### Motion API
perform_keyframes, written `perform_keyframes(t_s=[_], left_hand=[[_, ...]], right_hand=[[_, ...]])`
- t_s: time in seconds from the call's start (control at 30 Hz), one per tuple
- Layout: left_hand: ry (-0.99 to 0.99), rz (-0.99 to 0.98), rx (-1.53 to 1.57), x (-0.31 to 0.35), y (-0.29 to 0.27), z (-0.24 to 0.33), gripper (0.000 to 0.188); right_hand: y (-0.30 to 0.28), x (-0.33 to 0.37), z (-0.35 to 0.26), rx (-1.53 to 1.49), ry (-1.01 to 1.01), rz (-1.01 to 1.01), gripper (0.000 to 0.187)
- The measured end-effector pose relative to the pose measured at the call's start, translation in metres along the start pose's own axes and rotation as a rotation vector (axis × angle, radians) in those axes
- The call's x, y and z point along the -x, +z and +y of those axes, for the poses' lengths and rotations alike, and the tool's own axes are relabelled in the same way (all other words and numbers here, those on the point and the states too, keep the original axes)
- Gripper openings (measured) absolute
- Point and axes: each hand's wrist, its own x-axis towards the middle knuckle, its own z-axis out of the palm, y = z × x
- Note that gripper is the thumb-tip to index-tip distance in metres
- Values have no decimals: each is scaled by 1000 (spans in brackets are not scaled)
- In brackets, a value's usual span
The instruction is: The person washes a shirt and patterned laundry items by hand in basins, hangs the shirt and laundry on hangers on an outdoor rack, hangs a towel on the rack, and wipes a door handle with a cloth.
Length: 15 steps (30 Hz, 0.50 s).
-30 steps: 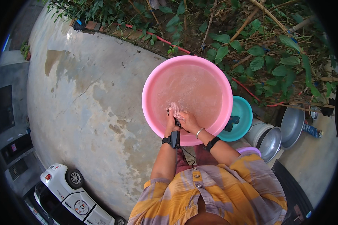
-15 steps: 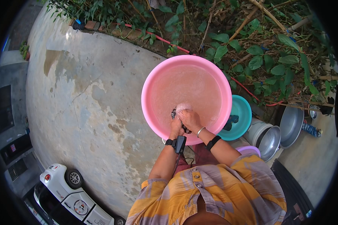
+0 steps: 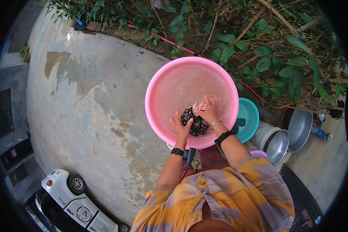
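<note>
Both my hands are inside a large pink tub (image 3: 152,104) of cloudy water. Between them lies a wet black cloth (image 3: 197,125) with pale ring-like spots, bunched near the tub's near side. My left hand (image 3: 180,125) is at the cloth's left edge, fingers apart, the thumb reaching toward it. My right hand (image 3: 209,111) is over the cloth's upper right, with a wet pale pink piece of cloth (image 3: 198,108) between its thumb and fingers. Whether the pink piece belongs to the black cloth, I cannot tell.
Right of the tub stands a teal basin (image 3: 250,116) with dark cloth in it. Beyond are a pale bucket (image 3: 262,135), metal basins (image 3: 301,129) and a purple rim (image 3: 259,154). Leafy plants (image 3: 263,62) border the concrete (image 3: 85,104). A white toy car (image 3: 79,207) stands lower left.
My hands have moved apart, the right one up and to the right with the pale pink piece. The black cloth, mostly hidden in my hands before, now lies spread between them.
</note>
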Motion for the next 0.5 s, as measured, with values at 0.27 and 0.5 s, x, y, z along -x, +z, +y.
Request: perform_keyframes(t_s=[0.27, 0.5], left_hand=[[-933, -842, 1471, -26, -6, 16, 76], [-960, -795, 1481, -21, -21, 5, 35]], right_hand=[[36, 13, -20, -458, 138, -295, 30], [-9, 60, -56, -319, -342, -178, 28]])
